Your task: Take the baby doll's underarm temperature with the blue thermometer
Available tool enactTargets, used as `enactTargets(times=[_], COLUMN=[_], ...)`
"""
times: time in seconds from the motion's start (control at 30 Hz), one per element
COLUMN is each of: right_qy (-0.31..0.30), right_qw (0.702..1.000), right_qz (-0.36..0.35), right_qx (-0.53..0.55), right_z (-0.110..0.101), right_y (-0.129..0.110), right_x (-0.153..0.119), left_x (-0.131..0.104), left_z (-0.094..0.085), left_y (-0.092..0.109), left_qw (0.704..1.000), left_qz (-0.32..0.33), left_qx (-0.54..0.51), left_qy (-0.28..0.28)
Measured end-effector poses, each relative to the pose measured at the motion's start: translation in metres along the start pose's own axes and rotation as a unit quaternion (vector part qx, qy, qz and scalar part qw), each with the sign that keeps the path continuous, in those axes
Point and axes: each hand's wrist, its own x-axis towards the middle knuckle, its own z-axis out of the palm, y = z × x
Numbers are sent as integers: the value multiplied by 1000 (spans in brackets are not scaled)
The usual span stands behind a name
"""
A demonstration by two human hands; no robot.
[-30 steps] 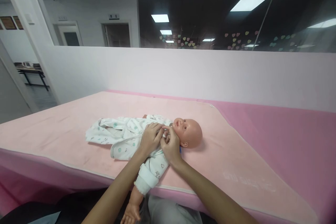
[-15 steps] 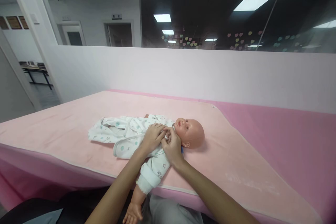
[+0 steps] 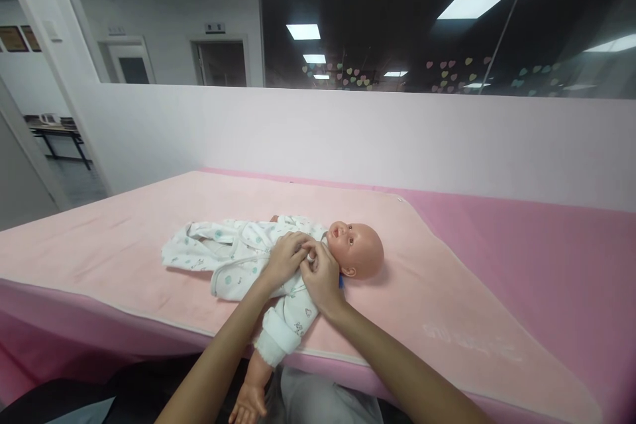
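Note:
A baby doll (image 3: 365,250) lies on its back on the pink mat, head to the right and face up. It wears a white patterned romper (image 3: 238,275), whose lower part is spread to the left. My left hand (image 3: 287,256) rests on the doll's chest, fingers closed on the romper near the neckline. My right hand (image 3: 320,276) is beside it just below the doll's chin, thumb and fingers pinched on the same cloth. The exact fastening between my fingertips is hidden. One doll arm (image 3: 252,387) hangs over the table's near edge.
The pale pink mat (image 3: 447,305) covers the table, with darker pink cloth (image 3: 546,258) under it at the right. A low white wall (image 3: 348,139) with a window above stands behind. My knees are below the near edge.
Both hands stay at the doll's neckline with only small finger shifts; a bit of white cloth now shows between the right fingertips. The whole view has moved slightly.

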Motion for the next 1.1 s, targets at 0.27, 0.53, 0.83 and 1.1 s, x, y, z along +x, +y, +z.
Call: enactTargets(times=[0.27,0.53,0.83,1.1], right_qy=[-23,44,-9,65], right_qw=[999,993,994,992], right_qz=[-11,27,-34,8], right_qx=[24,104,105,110], right_z=[-2,3,0,-3], right_y=[-2,-1,-7,-6], right_x=[1,1,0,8], left_x=[4,4,9,19], left_z=[5,2,-11,-40], left_y=[-10,-13,-9,4], left_qw=[972,946,959,959], left_qz=[-73,-105,-120,-98], left_qx=[-200,-272,-251,-226], left_qy=[100,141,52,-141])
